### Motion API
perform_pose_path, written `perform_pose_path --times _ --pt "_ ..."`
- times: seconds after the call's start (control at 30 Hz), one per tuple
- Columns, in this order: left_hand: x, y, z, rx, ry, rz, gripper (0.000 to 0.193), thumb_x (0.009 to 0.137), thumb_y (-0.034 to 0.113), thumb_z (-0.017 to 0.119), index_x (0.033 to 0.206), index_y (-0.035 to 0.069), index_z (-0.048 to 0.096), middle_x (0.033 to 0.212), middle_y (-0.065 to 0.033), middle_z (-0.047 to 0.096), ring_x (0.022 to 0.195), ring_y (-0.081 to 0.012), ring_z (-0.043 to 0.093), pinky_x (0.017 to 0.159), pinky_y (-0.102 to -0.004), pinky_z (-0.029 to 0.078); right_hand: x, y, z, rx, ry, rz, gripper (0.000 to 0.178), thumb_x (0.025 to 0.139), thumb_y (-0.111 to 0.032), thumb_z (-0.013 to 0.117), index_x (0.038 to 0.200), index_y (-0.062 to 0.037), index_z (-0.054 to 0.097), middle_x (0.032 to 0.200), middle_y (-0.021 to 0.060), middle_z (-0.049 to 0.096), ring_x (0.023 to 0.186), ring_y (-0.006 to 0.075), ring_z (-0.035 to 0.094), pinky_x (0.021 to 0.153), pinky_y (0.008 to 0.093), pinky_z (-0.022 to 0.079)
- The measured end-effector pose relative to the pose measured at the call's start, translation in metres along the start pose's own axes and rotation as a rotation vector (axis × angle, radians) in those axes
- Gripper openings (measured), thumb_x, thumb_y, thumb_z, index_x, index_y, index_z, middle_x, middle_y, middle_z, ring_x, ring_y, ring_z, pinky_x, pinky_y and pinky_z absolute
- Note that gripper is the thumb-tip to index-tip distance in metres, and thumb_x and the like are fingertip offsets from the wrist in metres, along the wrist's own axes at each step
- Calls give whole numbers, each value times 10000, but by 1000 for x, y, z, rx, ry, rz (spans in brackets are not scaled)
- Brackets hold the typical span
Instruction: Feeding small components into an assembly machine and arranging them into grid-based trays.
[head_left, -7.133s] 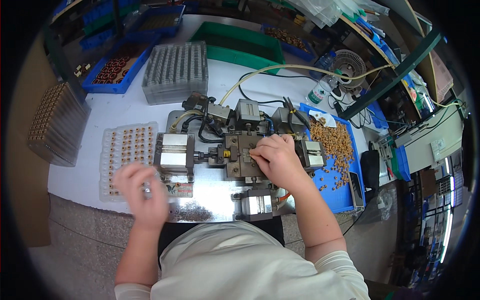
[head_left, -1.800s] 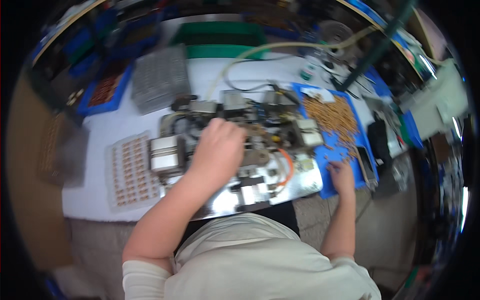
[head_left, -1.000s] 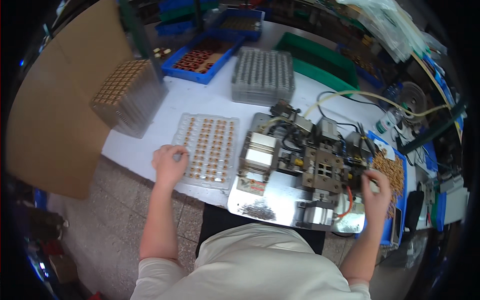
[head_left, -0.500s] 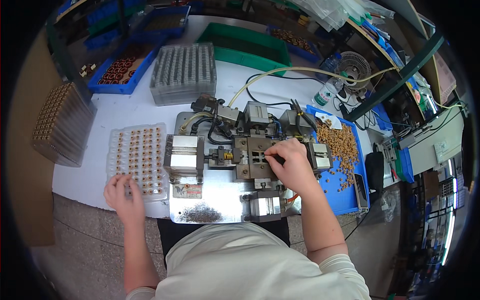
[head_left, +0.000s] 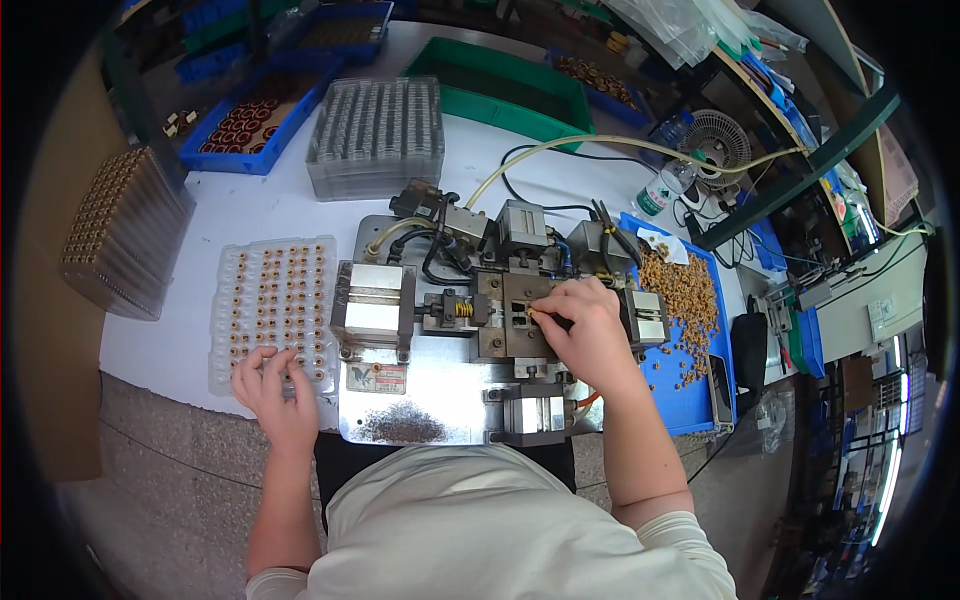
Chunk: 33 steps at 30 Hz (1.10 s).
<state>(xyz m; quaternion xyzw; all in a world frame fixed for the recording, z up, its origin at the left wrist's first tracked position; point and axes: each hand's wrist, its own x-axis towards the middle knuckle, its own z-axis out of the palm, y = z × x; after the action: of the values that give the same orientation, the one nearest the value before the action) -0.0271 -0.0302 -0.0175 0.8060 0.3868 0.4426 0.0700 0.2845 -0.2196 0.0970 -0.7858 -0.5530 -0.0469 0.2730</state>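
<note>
My right hand (head_left: pixel 582 322) reaches over the steel fixture (head_left: pixel 514 340) in the middle of the bench machine. Its thumb and forefinger are pinched at the slots in the centre block; whatever sits between the fingertips is too small to make out. Over the near edge of a clear plastic tray (head_left: pixel 224 318), my left hand (head_left: pixel 278 398) has its fingers apart and slightly bent, with nothing visible in them. Rows of small copper-coloured parts (head_left: pixel 289 300) stand in the tray's pockets. The machine's shiny base plate (head_left: pixel 445 385) lies between my hands, with dark filings on it.
Right of the machine, a blue tray (head_left: pixel 672 395) holds loose copper-coloured parts (head_left: pixel 682 292). Pliers (head_left: pixel 612 235) stand at the machine's back. Behind are stacked clear trays (head_left: pixel 374 140), a green bin (head_left: pixel 480 85), a bottle (head_left: pixel 660 188) and a fan (head_left: pixel 720 140). Filled trays (head_left: pixel 128 235) stand far left.
My left hand has moved a little to the right along the tray's near edge. My right hand stays at the fixture's centre, fingers still pinched. The whole view has shifted slightly.
</note>
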Motion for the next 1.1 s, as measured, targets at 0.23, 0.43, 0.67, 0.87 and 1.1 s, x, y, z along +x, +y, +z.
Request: perform_pose_path --times 0.23,0.43,0.67,0.87,1.1 --pt "7 2 -1 -86 27 -38 257 814 -32 621 1043 77 666 1167 -94 582 1099 -285 482 1021 -407 336 3 -3 -6 -167 -57 -149 93 812 -64 745 901 -81 766 923 -8 692 872 185 557 930 340 380" --pt "59 61 -2 -245 78 93 258 809 -62 604 1015 87 647 1156 -80 580 1105 -262 470 1012 -387 335 2 -1 -6 -182 -54 -147 106 818 -59 741 915 -91 770 913 -17 687 867 178 556 926 336 378" --pt "96 173 50 -528 -330 483 149 798 76 729 941 111 704 1023 -9 636 1014 -251 523 941 -389 419 -17 4 -15 -55 126 -87 145 809 -52 743 951 -62 773 931 24 686 891 196 583 890 336 416" --pt "93 194 79 -386 -554 672 118 823 74 704 940 75 702 1000 -38 655 993 -254 534 927 -374 450 -82 60 -71 64 446 340 139 865 -4 685 984 25 751 874 69 669 775 171 577 717 276 468" --pt "88 193 92 -375 -510 732 146 793 84 644 936 62 668 1001 -83 634 975 -281 524 898 -387 445 -159 106 -77 -137 155 1097 171 890 -85 653 998 0 756 926 117 707 759 219 616 717 316 505"
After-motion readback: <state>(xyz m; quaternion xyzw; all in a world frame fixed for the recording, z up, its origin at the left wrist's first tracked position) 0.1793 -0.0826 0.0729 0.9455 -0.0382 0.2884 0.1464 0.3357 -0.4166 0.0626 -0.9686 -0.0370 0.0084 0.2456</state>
